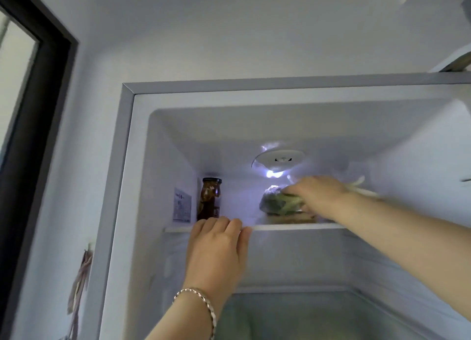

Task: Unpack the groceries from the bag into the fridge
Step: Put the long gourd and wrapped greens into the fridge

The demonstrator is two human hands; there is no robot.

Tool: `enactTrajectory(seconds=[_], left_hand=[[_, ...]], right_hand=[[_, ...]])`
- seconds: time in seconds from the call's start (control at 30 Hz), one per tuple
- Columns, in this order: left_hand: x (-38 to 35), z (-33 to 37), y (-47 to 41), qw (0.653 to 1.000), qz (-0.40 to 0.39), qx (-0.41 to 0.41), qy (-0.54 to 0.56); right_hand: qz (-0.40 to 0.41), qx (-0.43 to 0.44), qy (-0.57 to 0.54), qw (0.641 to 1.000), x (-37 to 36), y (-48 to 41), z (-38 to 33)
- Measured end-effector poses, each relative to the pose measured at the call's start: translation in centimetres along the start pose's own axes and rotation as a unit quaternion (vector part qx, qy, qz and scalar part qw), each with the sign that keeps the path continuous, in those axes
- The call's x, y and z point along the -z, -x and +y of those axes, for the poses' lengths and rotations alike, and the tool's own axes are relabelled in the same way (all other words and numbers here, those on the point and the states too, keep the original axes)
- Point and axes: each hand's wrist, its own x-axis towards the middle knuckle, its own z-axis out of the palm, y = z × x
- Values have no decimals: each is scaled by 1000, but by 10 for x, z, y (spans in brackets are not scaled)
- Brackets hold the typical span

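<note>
The fridge (132,161) stands open and I look up at its top shelf (293,227). My right hand (316,194) reaches in from the right and grips a clear plastic bag of green vegetables (275,203) that rests on the shelf. Pale stalks (362,186) stick out behind the wrist. My left hand (219,248), with a bracelet on its wrist, rests its fingers on the shelf's front edge and holds nothing. The grocery bag is not in view.
A dark glass jar with a black lid (210,199) stands at the shelf's back left, next to a label (182,204) on the fridge's inner wall. A lit lamp (277,161) glows on the back wall. A lower shelf (293,291) shows below. A dark door frame (38,110) is at left.
</note>
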Motion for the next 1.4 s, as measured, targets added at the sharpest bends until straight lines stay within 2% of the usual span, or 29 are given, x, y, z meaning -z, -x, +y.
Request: enactTrajectory(seconds=[0.07, 0.13, 0.2, 0.23, 0.37, 0.4, 0.5, 0.57, 0.7, 0.97, 1.17, 1.3, 1.4], left_hand=[[-1, 0, 0, 1000, 2, 0, 2], [-1, -1, 0, 1000, 2, -2, 3], [-1, -2, 1, 1000, 8, -5, 1], [-1, -2, 0, 1000, 12, -8, -1], [-2, -1, 0, 1000, 20, -9, -1], [-2, -1, 0, 1000, 18, -8, 1], [-1, -1, 1, 1000, 6, -3, 5], [-1, 0, 0, 1000, 3, 0, 5], [-2, 0, 1, 1000, 13, -1, 8], [-3, -1, 1, 1000, -3, 0, 10], [-3, -2, 2, 1000, 10, -13, 11], [0, -3, 1, 1000, -17, -15, 19], [16, 1, -2, 992, -127, -1, 6]], right_hand=[[-43, 14, -5, 999, -7, -4, -6], [-80, 11, -114, 990, -4, -3, -3], [-100, -15, -242, 965, 7, 4, 7], [-107, -28, -258, 960, 11, 8, 13], [-160, -80, -141, 974, 9, 23, 34], [-169, -78, -143, 972, 4, 25, 36], [-114, -46, -162, 979, -4, 27, 36], [-77, -53, -156, 983, -4, 26, 31], [-57, -81, -151, 984, -10, 11, 16], [-105, -93, -167, 976, -12, 4, 15], [-111, -103, -89, 984, -11, 13, 23], [-4, -69, -81, 994, -2, 33, 15], [57, -1, -94, 994, 9, 60, 7]])
